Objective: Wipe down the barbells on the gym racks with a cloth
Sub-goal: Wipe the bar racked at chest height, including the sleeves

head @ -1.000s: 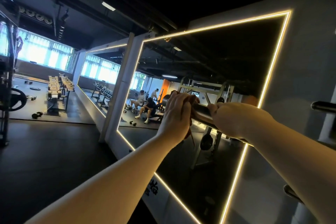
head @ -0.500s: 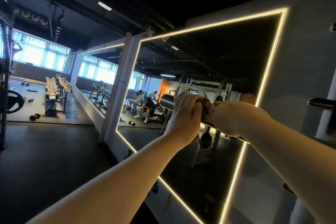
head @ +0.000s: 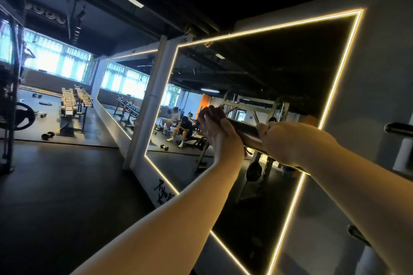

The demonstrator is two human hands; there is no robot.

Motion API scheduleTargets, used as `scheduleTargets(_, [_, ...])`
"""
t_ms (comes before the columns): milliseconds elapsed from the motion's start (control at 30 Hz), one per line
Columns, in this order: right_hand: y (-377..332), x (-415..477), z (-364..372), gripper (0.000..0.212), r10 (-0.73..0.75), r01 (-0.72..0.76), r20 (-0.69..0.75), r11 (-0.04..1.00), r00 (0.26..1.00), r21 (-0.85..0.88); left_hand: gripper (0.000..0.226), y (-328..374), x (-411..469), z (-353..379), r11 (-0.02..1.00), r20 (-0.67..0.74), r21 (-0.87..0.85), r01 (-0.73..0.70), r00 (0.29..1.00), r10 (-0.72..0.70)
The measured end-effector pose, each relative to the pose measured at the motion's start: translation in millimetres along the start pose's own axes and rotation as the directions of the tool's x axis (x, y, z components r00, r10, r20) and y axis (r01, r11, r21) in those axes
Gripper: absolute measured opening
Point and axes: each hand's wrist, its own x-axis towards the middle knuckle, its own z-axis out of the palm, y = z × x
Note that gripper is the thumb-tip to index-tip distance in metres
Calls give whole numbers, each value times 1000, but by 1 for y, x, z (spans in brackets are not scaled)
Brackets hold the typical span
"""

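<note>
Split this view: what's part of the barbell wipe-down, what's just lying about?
In the job: barbell, cloth in the left hand, right hand gripping the bar.
Lying about: dumbbell rack, loose dumbbell, weight plate, mirror.

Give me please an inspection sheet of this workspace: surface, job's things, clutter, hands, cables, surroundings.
Surface: dark gym floor; no table in view.
Job's things: barbell runs between both hands; reddish cloth sits on the bar's end by the left hand.
Clutter: loose dumbbells and a flat plate lie on the floor.
Hands: left hand holds the cloth against the bar; right hand grips the bare bar.
Cables: nothing seen.
Surroundings: mirror with a lit frame behind the bar; dumbbell rack far left; seated people reflected in the mirror; second bar end at the right edge.
</note>
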Motion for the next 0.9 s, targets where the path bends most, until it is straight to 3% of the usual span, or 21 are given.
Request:
scheduleTargets(133, [0, -3, 0, 34, 31, -30, -15, 998, 999, 60, 67, 8, -34, 7, 880, 136, -431, 198, 979, -153])
scheduleTargets(167, [-1, -2, -1, 34, 25, -24, -17, 998, 1000, 49, 66, 8, -28, 4, 887, 138, -419, 193, 979, -148])
scheduleTargets(267, [-1, 2, -3, 46, -11, 11, 10, 1000, 1000, -20, 85, -12, 20, -9, 985, 16, -135, 111, 994, -110])
scheduleTargets(367, [3, 7, 0, 52, -24, 25, 35, 999, 999, -45, 84, -35, 52, -11, 992, -35, -34, 124, 992, -125])
scheduleTargets(467, [7, 11, 8, 50, -17, 18, 15, 999, 1000, -47, 85, -22, 20, -3, 991, -4, -97, 93, 996, -94])
scheduleTargets(533, [10, 17, 12, 50, 7, -7, 16, 1000, 1000, -6, 95, -8, -18, 6, 953, 141, -277, 125, 986, -89])
scheduleTargets(600, [13, 23, 15, 48, 29, -31, 31, 998, 999, 53, 103, -3, -57, 15, 944, 264, -314, 105, 964, -19])
scheduleTargets(733, [15, 28, 18, 40, 63, -67, 33, 990, 997, 126, 92, -4, -76, 22, 980, 279, -201, -10, 958, 67])
scheduleTargets(900, [7, 19, 11, 38, 16, -18, 34, 998, 999, 63, 81, -6, -38, 2, 876, 228, -459, 146, 973, -43])
